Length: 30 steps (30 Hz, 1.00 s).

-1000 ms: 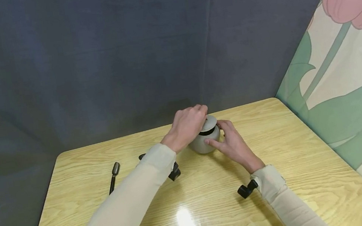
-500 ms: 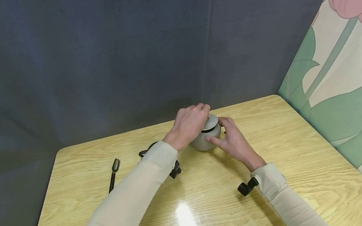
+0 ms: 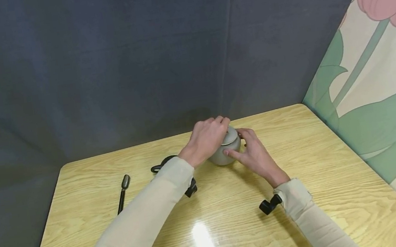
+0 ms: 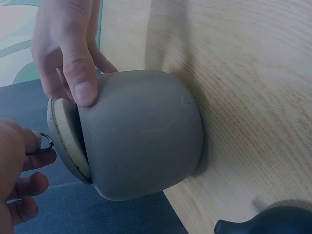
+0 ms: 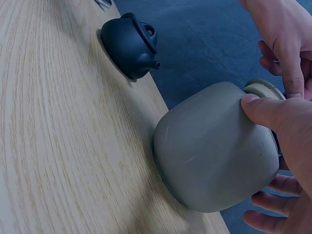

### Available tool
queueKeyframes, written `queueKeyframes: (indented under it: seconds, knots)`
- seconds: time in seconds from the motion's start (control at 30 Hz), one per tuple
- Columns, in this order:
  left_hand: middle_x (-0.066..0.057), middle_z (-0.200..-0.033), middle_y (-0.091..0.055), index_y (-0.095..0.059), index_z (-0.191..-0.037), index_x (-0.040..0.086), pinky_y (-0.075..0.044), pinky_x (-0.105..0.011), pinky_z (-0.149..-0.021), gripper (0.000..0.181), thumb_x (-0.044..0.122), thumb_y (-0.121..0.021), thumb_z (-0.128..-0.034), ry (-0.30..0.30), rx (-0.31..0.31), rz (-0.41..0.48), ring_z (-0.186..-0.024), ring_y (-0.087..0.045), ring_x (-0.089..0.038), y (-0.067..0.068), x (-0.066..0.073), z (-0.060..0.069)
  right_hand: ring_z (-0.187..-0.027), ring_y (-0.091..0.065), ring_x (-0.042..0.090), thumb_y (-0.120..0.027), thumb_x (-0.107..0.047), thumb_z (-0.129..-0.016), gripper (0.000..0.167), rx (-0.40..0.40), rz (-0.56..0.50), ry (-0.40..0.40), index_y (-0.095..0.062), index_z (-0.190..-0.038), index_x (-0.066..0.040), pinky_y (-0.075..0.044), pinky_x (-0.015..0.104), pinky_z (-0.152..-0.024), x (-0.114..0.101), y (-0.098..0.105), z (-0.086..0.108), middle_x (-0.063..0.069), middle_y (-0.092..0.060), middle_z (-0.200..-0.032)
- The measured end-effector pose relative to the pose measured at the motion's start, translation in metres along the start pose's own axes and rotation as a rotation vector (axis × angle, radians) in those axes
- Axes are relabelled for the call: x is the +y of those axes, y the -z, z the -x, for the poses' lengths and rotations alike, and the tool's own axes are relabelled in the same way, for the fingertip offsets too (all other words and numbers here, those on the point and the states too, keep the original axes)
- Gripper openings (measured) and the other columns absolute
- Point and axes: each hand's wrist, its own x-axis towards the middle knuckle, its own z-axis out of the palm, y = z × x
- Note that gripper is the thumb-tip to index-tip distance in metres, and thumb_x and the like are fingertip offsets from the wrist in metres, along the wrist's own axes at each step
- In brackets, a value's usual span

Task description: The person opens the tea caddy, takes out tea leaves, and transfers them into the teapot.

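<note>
A grey rounded jar (image 3: 221,158) stands upright near the back of the wooden table. Its lid (image 4: 68,139), grey outside with a pale inner rim, sits tilted at the mouth, one side raised with a narrow dark gap. My left hand (image 3: 205,140) pinches the small dark ring (image 4: 47,141) on the lid's top between thumb and finger. Around the jar's right side, my right hand (image 3: 256,157) holds it, thumb (image 5: 256,105) on the upper wall near the mouth. The left hand hides part of the jar and lid in the head view.
Left of the jar, a dark teapot (image 5: 127,46) stands on the table, mostly behind the left forearm in the head view. Farther left lies a black-handled scoop or spoon (image 3: 125,182). A dark curtain (image 3: 137,64) hangs behind the table; a flower-patterned panel (image 3: 388,115) is at right.
The left hand has lowered the lid toward the jar's mouth, so the dark gap beneath it has narrowed. The right hand has kept its hold on the jar.
</note>
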Motion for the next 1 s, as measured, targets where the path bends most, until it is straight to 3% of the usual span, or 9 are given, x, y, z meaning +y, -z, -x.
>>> queueKeyframes:
  seconds: [0.4, 0.7, 0.83, 1.0]
  knots:
    - [-0.003, -0.116, -0.077, -0.07, -0.132, 0.012, -0.062, -0.03, -0.064, 0.027, 0.026, -0.062, -0.1099, -0.021, 0.038, -0.054, -0.086, -0.076, -0.017, -0.004, 0.002, 0.005, -0.138, -0.051, 0.037, -0.08, -0.045, -0.096, 0.08, -0.005, -0.014, -0.011, -0.044, -0.157, -0.006, -0.05, 0.059, -0.108, -0.002, -0.001, 0.002, 0.019, -0.042, -0.158]
    - [-0.001, -0.107, -0.075, -0.07, -0.124, 0.012, -0.059, -0.027, -0.058, 0.022, 0.027, -0.062, -0.1101, -0.016, 0.081, -0.041, -0.079, -0.073, -0.015, -0.008, 0.003, 0.01, -0.138, -0.051, 0.036, -0.08, -0.044, -0.096, 0.08, -0.005, -0.019, -0.011, -0.044, -0.157, -0.005, -0.05, 0.058, -0.108, -0.003, -0.002, 0.002, 0.019, -0.042, -0.159]
    - [-0.001, -0.11, -0.072, -0.071, -0.124, 0.013, -0.058, -0.026, -0.057, 0.024, 0.029, -0.061, -0.1104, -0.001, 0.072, 0.028, -0.077, -0.072, -0.013, -0.01, 0.002, 0.014, -0.137, -0.051, 0.035, -0.08, -0.044, -0.096, 0.079, -0.004, -0.021, -0.009, -0.045, -0.156, -0.006, -0.05, 0.057, -0.107, -0.003, -0.002, 0.001, 0.018, -0.042, -0.158]
    - [-0.002, -0.112, -0.066, -0.072, -0.12, 0.013, -0.059, -0.027, -0.063, 0.024, 0.031, -0.059, -0.1112, 0.052, 0.033, 0.224, -0.078, -0.069, -0.011, -0.011, 0.001, 0.018, -0.137, -0.051, 0.036, -0.079, -0.044, -0.097, 0.079, -0.001, -0.015, -0.002, -0.045, -0.157, -0.007, -0.05, 0.058, -0.107, -0.003, -0.002, 0.001, 0.019, -0.042, -0.157]
